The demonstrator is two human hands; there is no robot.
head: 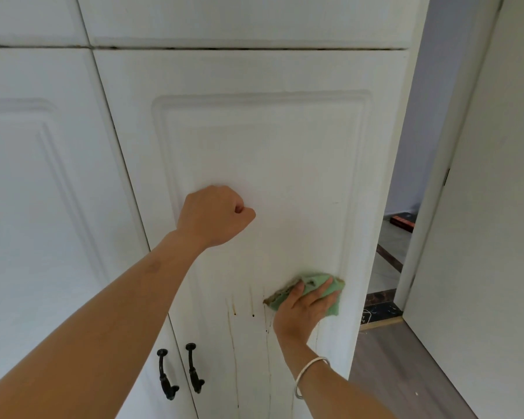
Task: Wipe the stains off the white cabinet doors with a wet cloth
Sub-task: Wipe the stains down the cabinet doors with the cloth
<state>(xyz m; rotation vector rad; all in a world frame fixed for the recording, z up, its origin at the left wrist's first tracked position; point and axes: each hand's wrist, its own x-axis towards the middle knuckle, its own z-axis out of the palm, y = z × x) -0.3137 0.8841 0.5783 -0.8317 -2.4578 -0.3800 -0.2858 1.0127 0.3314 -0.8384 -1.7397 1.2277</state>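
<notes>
The green cloth [333,303], soft, limp and probably damp, suits a flat spread-palm hold. The right hand [300,313] presses it with near-straight fingers [322,290] against the cabinet door [254,146] near its right edge, beside brown drip stains [234,311]. The left hand [214,216], an empty fist, leans higher up. Cabinet closed; contents hidden.

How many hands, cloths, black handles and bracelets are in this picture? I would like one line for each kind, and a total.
Hands: 2, left hand and right hand
Cloth: 1
Black handles: 2, left handle and right handle
Bracelet: 1
Total: 6
</notes>
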